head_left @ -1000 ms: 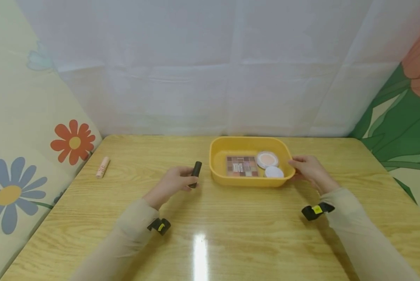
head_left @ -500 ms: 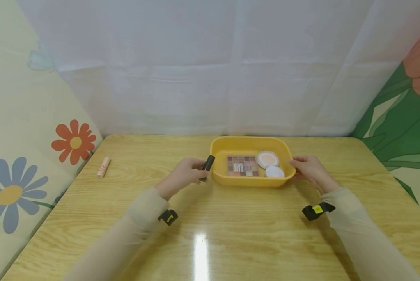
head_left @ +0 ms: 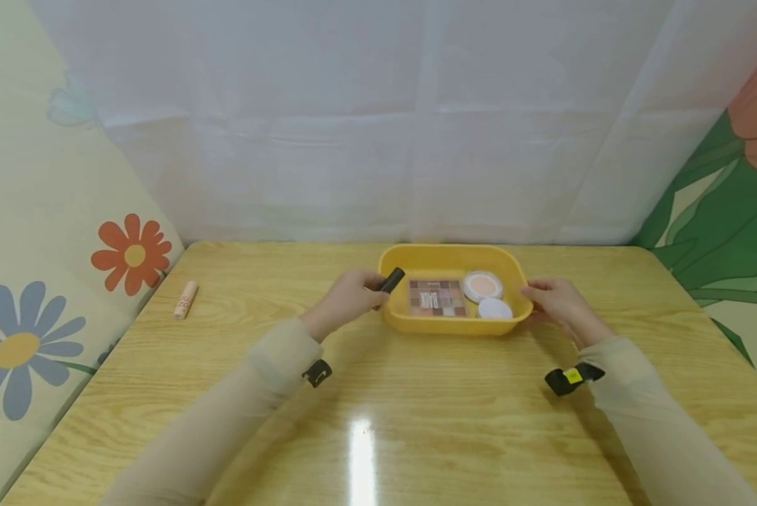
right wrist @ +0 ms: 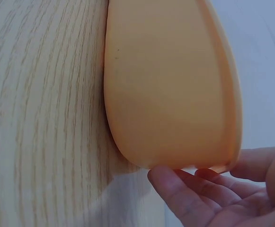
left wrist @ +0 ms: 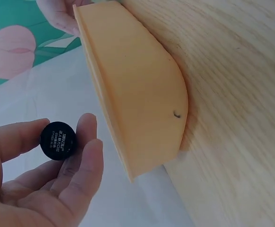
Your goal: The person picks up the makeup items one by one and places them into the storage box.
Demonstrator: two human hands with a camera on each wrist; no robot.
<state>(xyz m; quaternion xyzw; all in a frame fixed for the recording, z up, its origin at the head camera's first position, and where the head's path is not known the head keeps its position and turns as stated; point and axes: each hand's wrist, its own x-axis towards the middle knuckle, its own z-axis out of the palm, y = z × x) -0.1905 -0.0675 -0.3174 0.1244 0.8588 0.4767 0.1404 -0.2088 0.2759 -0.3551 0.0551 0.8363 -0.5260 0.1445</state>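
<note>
My left hand (head_left: 351, 294) pinches a black lipstick tube (head_left: 393, 280) between thumb and fingers, at the left rim of a yellow plastic basket (head_left: 454, 325). In the left wrist view, the printed round end of the lipstick tube (left wrist: 58, 141) faces the camera, a little apart from the basket's outer wall (left wrist: 132, 90). At the basket's right end, my right hand (head_left: 558, 307) grips the rim, thumb at the edge and fingers against the outside wall (right wrist: 170, 94). Inside lie an eyeshadow palette (head_left: 437, 299), a round compact (head_left: 482, 286) and a white round case (head_left: 495, 309).
A pale pink tube (head_left: 185, 300) lies at the far left of the wooden table (head_left: 378, 393). White cloth (head_left: 302, 140) hangs behind the table, with flower-printed panels at both sides.
My left hand has carried the lipstick tube right and away from me, from beside the basket to over its left rim. My right hand has stayed on the basket.
</note>
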